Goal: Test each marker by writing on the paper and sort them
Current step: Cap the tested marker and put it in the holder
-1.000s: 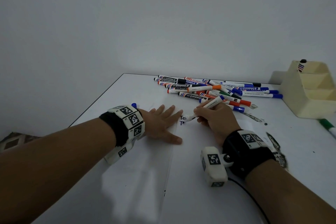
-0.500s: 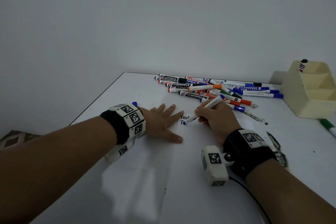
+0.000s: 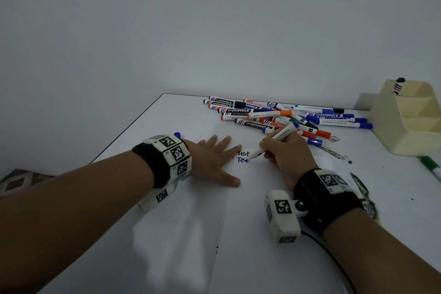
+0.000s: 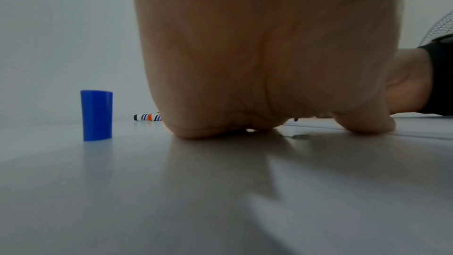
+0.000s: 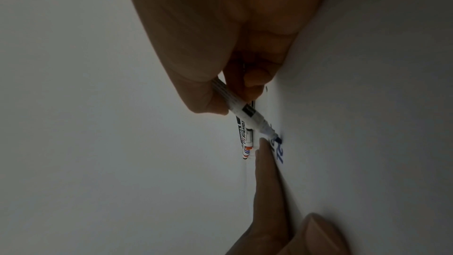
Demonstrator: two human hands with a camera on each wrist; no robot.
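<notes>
- The right hand (image 3: 287, 153) pinches a blue whiteboard marker (image 3: 274, 142), fingers curled round its barrel, tip touching the paper (image 3: 274, 234) beside a half-written blue word under a black "Test".
- The left hand (image 3: 214, 160) lies flat on the paper, fingers straight and spread, holding nothing.
- A blue cap (image 4: 96, 115) stands upright on the desk (image 3: 155, 122) just beside the left wrist.
- A pile of markers (image 3: 286, 114) lies beyond the hands; a cream organizer (image 3: 405, 119) stands to its right.
</notes>
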